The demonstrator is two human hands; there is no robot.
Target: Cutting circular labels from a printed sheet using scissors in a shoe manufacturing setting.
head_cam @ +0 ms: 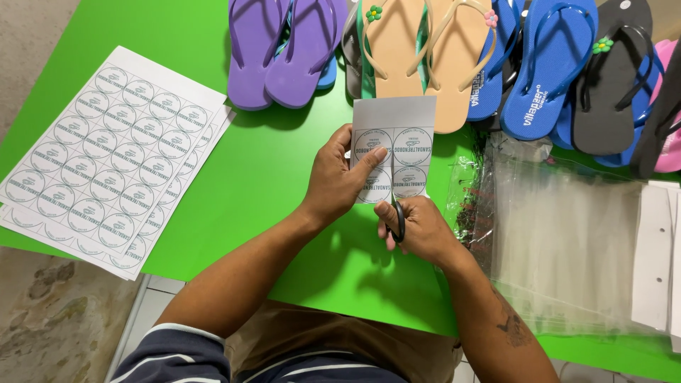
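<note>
Left hand (333, 181) pinched small label sheet (394, 150); right hand (418, 228) just below it gripped scissors (399, 221). Sandals (454, 50) lay beyond hands on green bench (269, 170).

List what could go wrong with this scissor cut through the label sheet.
1. The left hand pinches the small label sheet with its thumb lying near the cut line, so the scissors in the right hand could nick it.
2. The sheet is held in the air, unsupported; it may flex, and the cut could wander into the round printed labels.
</note>
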